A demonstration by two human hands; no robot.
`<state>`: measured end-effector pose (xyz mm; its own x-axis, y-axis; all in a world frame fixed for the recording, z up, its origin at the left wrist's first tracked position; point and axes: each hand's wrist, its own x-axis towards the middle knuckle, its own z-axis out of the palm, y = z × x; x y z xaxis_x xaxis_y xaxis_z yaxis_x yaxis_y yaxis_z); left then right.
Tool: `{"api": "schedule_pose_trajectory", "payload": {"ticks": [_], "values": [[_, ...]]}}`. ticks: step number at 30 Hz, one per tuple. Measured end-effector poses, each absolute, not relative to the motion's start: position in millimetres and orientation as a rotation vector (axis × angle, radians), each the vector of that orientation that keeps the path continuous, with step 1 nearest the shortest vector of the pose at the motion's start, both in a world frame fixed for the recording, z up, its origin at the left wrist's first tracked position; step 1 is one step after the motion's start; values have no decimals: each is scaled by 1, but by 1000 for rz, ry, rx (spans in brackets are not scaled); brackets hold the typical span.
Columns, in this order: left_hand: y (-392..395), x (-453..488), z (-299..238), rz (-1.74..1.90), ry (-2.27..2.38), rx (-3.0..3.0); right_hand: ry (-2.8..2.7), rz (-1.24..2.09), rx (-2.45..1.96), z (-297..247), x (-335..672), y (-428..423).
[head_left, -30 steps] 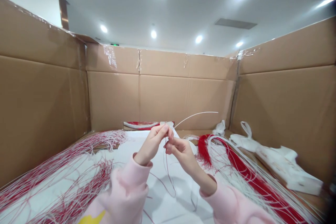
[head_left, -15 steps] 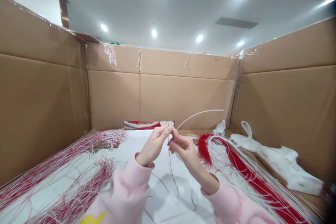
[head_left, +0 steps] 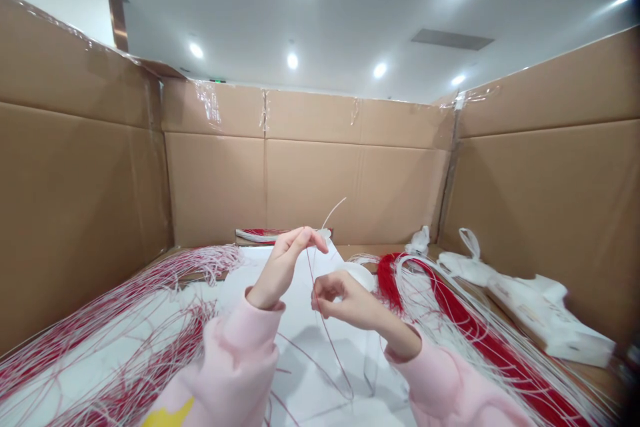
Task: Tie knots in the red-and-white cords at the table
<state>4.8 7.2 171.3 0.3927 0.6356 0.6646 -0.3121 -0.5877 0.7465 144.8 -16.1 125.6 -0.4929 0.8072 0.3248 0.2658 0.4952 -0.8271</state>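
The person sits with both bare hands raised above a white sheet [head_left: 295,353], and the hands are near each other but do not touch. The left hand [head_left: 283,270] is held higher, and its thumb and index finger [head_left: 309,237] are pressed together in a pinch on a thin white-and-red cord [head_left: 320,327]. The other fingers of this hand are curled lightly. The cord's stiff white end [head_left: 334,212] stands up above the pinch, and the long part hangs down past the right hand and forms a loop above the sheet. This high hold seems to keep the cord lifted and apart from the other strands. The right hand [head_left: 345,300] is lower, with its fingers bent inward and close together, and the cord passes just beside them, but one cannot tell if they pinch it. A round white object [head_left: 359,273] is partly behind this hand. Large piles of red and white strings [head_left: 125,313] lie on the left side, and a red and white bundle [head_left: 450,320] lies on the right, so the hands work between 2 piles. White plastic packaging [head_left: 545,320] lies further right, inside tall cardboard walls [head_left: 310,173].
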Motion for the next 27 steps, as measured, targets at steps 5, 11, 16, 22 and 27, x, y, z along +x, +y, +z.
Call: {"api": "schedule_pose_trajectory", "payload": {"ticks": [5, 11, 16, 22, 27], "values": [[14, 5, 169, 1503, 334, 1625, -1686, 874, -860, 133, 161, -7], [11, 4, 168, 1133, 163, 1506, -1121, 668, -625, 150, 192, -1], [-1, 15, 166, 727, 15, 1311, -1268, 637, -563, 156, 183, -16], [6, 19, 163, 905, -35, 1045, -1502, 653, -658, 161, 180, -28], [33, -1, 164, 1135, 22, 746, -1778, 860, -763, 173, 213, -37]]}}
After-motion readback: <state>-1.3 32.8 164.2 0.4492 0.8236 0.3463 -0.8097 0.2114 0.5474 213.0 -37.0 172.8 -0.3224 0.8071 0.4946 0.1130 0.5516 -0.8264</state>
